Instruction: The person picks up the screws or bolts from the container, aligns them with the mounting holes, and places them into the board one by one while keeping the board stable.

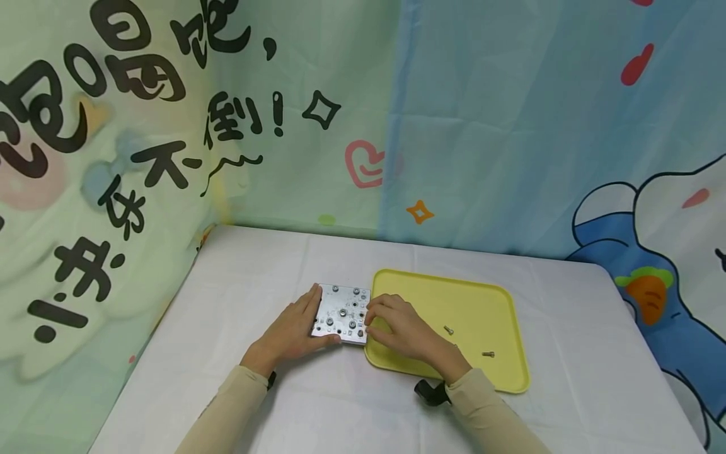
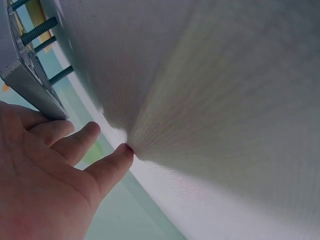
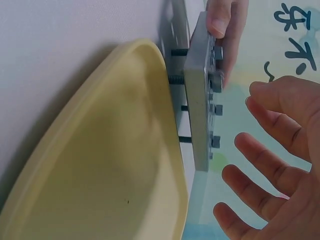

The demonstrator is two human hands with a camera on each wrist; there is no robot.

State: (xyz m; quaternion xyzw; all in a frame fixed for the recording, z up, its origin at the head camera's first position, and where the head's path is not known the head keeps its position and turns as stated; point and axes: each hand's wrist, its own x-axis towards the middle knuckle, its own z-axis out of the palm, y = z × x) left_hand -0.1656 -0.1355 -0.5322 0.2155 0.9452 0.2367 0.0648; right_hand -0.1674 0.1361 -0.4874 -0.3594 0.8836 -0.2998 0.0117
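Observation:
A square metal plate [image 1: 343, 312] with several bolts through it stands on the white tablecloth, just left of a yellow tray [image 1: 482, 302]. My left hand [image 1: 306, 325] holds its near left corner, thumb along the left edge. In the right wrist view a left finger [image 3: 225, 25] lies over the far edge of the plate [image 3: 200, 100], which is raised on bolt shafts above a second plate [image 3: 172, 50]. My right hand [image 1: 380, 318] hovers at the plate's right edge with fingers spread; the right wrist view shows them [image 3: 270, 165] loose and just off the bolt heads.
Two loose screws [image 1: 449, 329] [image 1: 488, 354] lie in the yellow tray [image 3: 115, 150]. A black strap [image 1: 431, 392] sits at my right wrist. Printed cloth hangs behind and to the left of the table. The left wrist view shows the plate's corner [image 2: 27, 85] and the white cloth [image 2: 210, 100].

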